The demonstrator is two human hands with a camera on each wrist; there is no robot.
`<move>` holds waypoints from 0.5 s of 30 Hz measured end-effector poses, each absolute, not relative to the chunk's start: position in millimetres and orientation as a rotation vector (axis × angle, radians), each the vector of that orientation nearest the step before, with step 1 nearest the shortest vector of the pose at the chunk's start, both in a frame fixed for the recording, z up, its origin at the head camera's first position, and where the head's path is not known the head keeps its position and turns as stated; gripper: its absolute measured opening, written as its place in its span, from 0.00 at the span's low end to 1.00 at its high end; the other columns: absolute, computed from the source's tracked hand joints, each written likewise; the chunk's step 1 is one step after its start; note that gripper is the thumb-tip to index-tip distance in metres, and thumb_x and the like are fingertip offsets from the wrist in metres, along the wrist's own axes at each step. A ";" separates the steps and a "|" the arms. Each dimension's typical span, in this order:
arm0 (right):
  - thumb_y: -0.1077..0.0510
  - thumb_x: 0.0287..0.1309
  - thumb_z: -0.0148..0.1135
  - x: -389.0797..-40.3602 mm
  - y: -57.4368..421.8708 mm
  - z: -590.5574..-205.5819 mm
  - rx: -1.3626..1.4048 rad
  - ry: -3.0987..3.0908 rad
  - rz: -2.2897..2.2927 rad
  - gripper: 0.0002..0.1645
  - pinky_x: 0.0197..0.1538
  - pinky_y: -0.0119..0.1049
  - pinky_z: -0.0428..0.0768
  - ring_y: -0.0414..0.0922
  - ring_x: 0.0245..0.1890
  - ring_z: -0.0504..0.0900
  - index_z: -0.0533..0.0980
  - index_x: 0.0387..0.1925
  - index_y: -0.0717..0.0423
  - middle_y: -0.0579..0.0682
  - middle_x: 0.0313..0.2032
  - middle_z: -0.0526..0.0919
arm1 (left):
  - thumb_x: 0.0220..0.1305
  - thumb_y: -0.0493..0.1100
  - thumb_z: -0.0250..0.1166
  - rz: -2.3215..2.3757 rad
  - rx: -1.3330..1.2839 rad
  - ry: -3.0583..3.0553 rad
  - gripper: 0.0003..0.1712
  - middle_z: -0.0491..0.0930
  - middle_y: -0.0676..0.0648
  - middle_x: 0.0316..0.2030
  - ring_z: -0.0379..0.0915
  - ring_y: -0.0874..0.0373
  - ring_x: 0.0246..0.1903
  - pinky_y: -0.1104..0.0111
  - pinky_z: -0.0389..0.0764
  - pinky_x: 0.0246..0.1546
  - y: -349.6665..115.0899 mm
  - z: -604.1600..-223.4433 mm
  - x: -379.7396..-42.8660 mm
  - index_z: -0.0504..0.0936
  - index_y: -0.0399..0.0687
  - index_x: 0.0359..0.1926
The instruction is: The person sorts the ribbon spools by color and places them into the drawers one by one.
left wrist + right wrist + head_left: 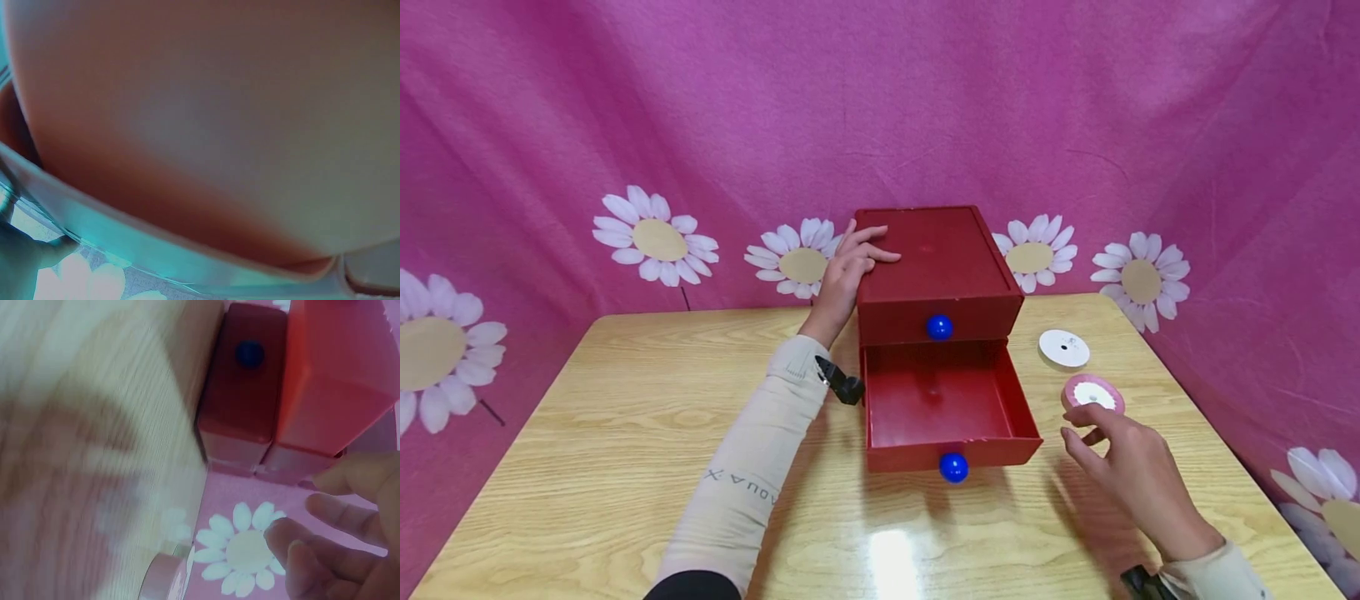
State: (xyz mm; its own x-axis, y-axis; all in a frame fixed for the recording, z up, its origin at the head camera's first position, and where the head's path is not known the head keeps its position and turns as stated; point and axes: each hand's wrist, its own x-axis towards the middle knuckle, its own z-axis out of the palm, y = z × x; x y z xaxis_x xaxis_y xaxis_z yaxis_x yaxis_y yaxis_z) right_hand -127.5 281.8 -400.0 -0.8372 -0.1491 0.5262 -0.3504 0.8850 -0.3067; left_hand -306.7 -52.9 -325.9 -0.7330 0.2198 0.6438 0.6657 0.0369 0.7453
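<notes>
A red drawer box (936, 250) stands on the table, its middle drawer (953, 454) pulled out with nothing in it. Blue round knobs (939, 327) mark the fronts. My left hand (848, 279) rests on the box's top left edge, fingers spread over the lid. In the left wrist view the box's reddish wall (187, 125) fills most of the picture. My right hand (1131, 467) hovers at the front right, fingers loosely bent and nothing between them. Its fingertips overlap the near rim of a pink ribbon spool (1111, 394) in the head view.
Behind the pink spool lies a white disc-shaped spool (1064, 348), right of the box. A lower drawer (240, 394) with its own knob sits shut beneath the pulled-out one. Pink flowered cloth (917, 108) hangs behind the wooden table (700, 400).
</notes>
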 end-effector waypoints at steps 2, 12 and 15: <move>0.60 0.45 0.71 -131.8 285.7 -400.8 0.354 -2.540 0.525 0.13 0.20 0.35 0.69 0.43 0.21 0.81 0.80 0.36 0.49 0.46 0.25 0.85 | 0.60 0.31 0.43 -1.752 -0.881 -1.977 0.22 0.68 0.31 0.62 0.35 0.39 0.73 0.56 0.37 0.72 -52.7 -325.6 -305.9 0.82 0.25 0.43; 0.60 0.46 0.72 -149.5 306.4 -409.9 0.292 -2.587 0.519 0.17 0.23 0.42 0.73 0.53 0.25 0.82 0.81 0.40 0.58 0.58 0.30 0.85 | 0.61 0.32 0.43 -1.759 -0.844 -2.008 0.22 0.68 0.34 0.63 0.35 0.42 0.73 0.57 0.38 0.72 -52.7 -323.3 -301.8 0.82 0.27 0.44; 0.59 0.46 0.72 -154.5 311.4 -413.3 0.280 -2.618 0.529 0.19 0.26 0.48 0.75 0.55 0.27 0.82 0.80 0.42 0.60 0.60 0.32 0.84 | 0.60 0.32 0.43 -1.762 -0.835 -2.010 0.22 0.68 0.34 0.62 0.35 0.42 0.74 0.59 0.38 0.72 -53.1 -324.0 -302.1 0.82 0.26 0.44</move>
State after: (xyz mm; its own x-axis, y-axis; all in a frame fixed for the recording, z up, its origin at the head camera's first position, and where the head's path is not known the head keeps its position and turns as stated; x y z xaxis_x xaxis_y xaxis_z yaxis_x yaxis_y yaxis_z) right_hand -154.5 311.4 -413.3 -0.8771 -0.1064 0.4683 -0.2799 0.9057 -0.3184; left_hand -302.1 -53.1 -324.0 -0.7695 0.2051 0.6049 0.6265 0.0583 0.7772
